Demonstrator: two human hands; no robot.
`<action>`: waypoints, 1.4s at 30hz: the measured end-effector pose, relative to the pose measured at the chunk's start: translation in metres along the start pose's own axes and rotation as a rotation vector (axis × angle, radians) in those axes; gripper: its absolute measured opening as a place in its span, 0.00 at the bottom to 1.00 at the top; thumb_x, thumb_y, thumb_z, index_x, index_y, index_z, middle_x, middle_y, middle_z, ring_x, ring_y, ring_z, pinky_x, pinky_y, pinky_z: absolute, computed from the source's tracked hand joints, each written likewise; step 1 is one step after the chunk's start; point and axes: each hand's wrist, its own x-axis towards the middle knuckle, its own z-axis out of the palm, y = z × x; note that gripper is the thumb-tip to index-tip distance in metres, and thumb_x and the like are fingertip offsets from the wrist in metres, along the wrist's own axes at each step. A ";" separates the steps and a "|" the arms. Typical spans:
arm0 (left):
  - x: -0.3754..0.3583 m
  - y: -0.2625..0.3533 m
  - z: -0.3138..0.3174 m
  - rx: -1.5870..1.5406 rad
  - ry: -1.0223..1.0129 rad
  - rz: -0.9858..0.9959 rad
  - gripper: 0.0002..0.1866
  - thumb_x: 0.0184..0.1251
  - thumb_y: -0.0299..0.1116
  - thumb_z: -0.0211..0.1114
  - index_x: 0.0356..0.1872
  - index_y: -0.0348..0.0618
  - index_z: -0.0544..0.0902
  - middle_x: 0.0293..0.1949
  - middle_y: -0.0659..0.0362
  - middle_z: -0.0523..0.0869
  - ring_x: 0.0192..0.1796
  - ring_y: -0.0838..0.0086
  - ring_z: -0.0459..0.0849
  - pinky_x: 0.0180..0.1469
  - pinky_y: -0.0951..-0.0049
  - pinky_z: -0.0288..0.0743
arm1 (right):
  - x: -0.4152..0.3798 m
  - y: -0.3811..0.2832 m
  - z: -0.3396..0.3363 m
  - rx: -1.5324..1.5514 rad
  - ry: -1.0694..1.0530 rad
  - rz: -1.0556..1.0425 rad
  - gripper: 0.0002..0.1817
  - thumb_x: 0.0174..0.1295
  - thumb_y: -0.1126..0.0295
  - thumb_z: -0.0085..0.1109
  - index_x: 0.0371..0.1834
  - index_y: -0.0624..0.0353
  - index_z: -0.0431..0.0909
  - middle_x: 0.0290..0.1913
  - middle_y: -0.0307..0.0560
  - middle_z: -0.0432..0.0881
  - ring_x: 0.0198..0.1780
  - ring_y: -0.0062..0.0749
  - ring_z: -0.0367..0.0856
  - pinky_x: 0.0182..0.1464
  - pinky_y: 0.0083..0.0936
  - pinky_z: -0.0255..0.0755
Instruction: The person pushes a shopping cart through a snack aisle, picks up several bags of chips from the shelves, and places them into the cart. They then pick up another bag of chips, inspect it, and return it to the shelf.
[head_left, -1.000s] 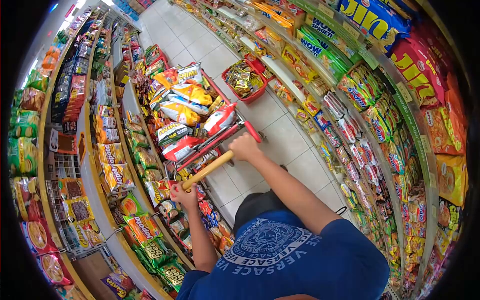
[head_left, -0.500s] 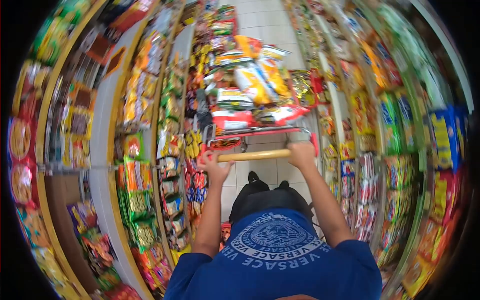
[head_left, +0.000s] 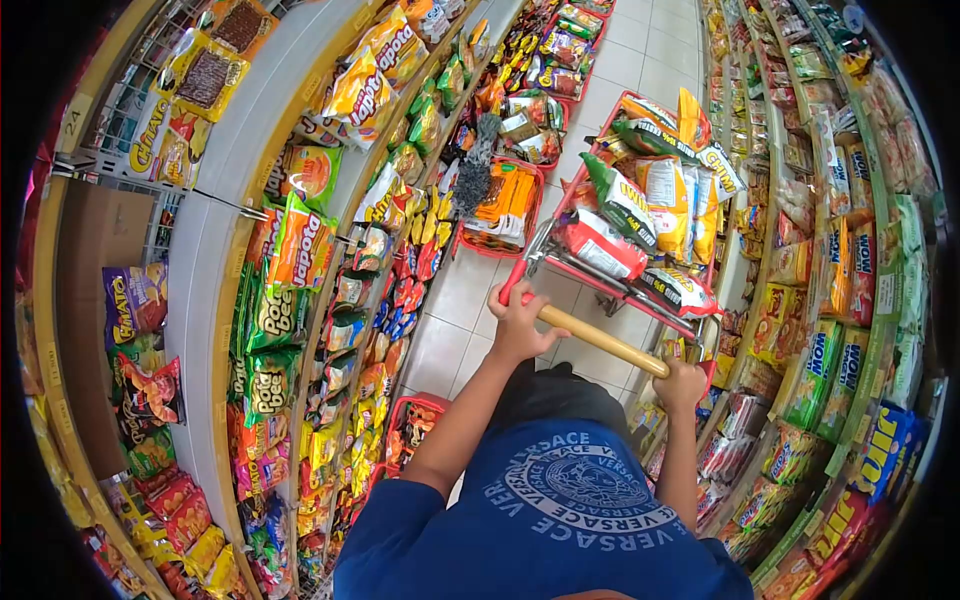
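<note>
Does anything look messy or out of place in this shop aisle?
The cart is heaped above its rim with snack bags lying at all angles. Red baskets of stock stand on the aisle floor beside the left shelves. Both hands, left and right, grip the cart handle. Nothing looks spilled.

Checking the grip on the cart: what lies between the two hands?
In the head view, only bare handle lies between the left hand and right hand; both grip its ends.
</note>
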 end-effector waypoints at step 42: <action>0.167 -0.039 0.053 0.150 0.123 0.132 0.28 0.38 0.60 0.71 0.34 0.48 0.81 0.44 0.54 0.71 0.55 0.62 0.62 0.59 0.51 0.43 | 0.193 0.020 -0.022 -0.018 -0.241 0.169 0.15 0.43 0.63 0.57 0.37 0.38 0.83 0.35 0.40 0.83 0.40 0.35 0.82 0.41 0.34 0.75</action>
